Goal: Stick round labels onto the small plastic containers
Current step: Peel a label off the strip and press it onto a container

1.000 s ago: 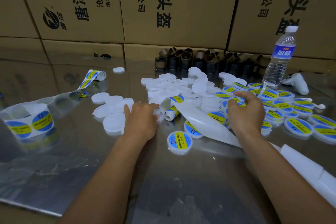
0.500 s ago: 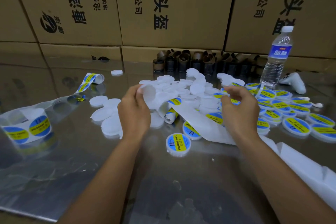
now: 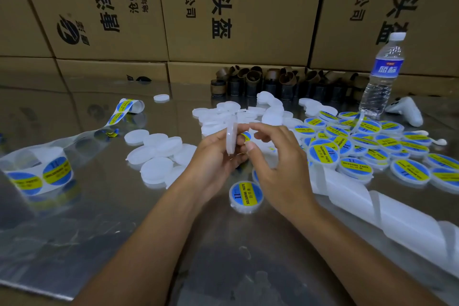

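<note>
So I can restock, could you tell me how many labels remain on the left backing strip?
4 labels: two on the backing strip's near curl at far left, two at its far curled end; others may be hidden.

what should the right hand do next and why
Probably press the round label onto the face of the blank container: the left hand holds it on edge, and the right hand seems to pinch the label right beside it.

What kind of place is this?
Probably a small packing workshop or storeroom: stacked cardboard cartons line the back, and the shiny table holds piles of labelled tubs and a strip of stickers.
</note>
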Demonstrator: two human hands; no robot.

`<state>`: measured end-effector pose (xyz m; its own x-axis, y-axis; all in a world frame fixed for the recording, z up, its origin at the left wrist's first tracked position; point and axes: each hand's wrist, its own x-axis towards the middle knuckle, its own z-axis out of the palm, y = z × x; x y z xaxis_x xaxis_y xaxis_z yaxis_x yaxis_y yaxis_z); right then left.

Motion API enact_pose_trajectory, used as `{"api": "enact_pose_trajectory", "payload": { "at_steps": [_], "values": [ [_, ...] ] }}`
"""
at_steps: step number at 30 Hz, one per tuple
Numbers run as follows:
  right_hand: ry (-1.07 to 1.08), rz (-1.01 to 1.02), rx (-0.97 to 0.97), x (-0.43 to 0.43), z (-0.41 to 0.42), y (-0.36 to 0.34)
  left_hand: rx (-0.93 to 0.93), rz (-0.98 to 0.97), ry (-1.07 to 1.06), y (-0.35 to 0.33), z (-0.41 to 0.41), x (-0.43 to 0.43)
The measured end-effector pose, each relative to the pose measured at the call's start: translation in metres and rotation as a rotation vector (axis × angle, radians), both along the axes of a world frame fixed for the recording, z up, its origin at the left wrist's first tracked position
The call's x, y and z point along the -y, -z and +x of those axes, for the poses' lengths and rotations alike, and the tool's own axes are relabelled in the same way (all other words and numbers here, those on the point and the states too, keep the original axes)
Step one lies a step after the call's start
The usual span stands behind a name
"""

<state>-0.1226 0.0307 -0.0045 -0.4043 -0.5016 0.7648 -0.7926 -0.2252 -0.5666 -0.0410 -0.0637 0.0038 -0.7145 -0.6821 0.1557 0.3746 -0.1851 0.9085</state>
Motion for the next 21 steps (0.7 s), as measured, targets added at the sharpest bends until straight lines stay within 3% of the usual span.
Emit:
{"api": "enact_pose_trajectory", "payload": {
  "at_steps": [6, 10, 15, 18, 21],
  "values": [
    [-0.081, 0.065, 0.167, 0.000, -0.003, -0.004, 0.038, -0.068, 0.160, 0.003, 0.000, -0.003],
    [-0.200, 0.101, 0.404, 0.000, -0.006, -0.010, 0.096, -0.082, 0.166, 0.003, 0.000, -0.004],
    [-0.259, 0.084, 0.485, -0.003, -0.010, -0.013, 0.043, 0.066, 0.137, 0.003, 0.001, -0.001],
    [-0.221, 0.134, 0.483, -0.003, -0.011, -0.010, -0.002, 0.246, 0.153, 0.001, 0.002, 0.000],
    [-0.152, 0.139, 0.484, -0.002, -0.010, -0.009, 0.003, 0.283, 0.171, 0.000, 0.002, 0.001]
  ]
}}
